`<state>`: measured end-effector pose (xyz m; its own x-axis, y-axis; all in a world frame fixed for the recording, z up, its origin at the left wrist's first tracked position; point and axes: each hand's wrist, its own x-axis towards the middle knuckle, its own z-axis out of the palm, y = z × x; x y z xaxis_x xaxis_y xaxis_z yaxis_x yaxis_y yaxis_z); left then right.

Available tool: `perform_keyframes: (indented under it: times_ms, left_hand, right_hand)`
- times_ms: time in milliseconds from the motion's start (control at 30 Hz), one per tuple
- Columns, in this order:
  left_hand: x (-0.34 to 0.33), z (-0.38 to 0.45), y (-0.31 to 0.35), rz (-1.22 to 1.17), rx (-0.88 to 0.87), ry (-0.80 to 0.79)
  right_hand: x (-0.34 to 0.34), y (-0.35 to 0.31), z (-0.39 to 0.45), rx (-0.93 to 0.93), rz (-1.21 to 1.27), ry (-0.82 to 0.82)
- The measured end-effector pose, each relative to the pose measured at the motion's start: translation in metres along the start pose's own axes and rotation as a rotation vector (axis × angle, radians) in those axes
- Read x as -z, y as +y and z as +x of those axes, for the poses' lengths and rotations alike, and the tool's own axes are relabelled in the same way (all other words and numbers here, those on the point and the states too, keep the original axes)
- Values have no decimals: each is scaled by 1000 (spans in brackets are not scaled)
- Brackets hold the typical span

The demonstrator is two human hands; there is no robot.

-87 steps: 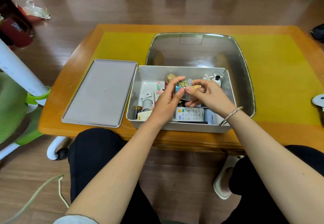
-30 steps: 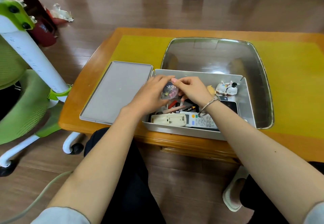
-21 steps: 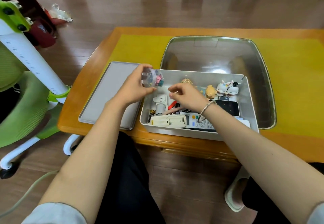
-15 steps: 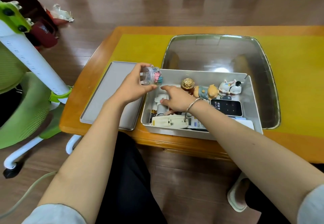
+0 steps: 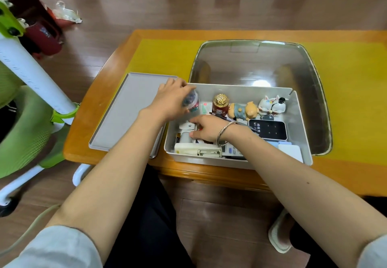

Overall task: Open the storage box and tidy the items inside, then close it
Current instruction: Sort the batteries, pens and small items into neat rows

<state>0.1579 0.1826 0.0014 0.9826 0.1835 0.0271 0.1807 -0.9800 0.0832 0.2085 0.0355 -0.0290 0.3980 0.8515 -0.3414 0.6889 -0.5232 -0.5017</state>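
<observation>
The grey lid (image 5: 129,112) is lying flat on the surface (image 5: 100,142), just left of the storage box (image 5: 301,121). The left hand (image 5: 170,100) is curling around a little clear jar (image 5: 191,102) over the box's left corner. The right hand (image 5: 206,128) is reaching inside, fingers bent, touching a white thing (image 5: 186,133). The box is sitting open, full of toys and gadgets.

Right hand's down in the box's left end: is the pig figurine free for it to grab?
Probably yes. The pig figurine lies uncovered just behind the right hand, with nothing lying over it; the left hand grips the small jar farther left.
</observation>
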Motion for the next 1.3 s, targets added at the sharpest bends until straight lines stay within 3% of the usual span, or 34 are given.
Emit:
perform_keyframes:
  times_ms: [300,567,1033,1300]
  left_hand:
    - [-21,4,15,232,-6,-123]
    - [-33,-9,11,183,-17,31]
    - [-39,5,15,182,36,44]
    - [-35,-1,16,85,16,49]
  right_hand:
    - [-3,3,-11,47,29,31]
    - [-1,16,-20,25,-108,111]
    - [-3,20,-8,-52,-316,14]
    - [-1,14,-9,-110,-232,-16]
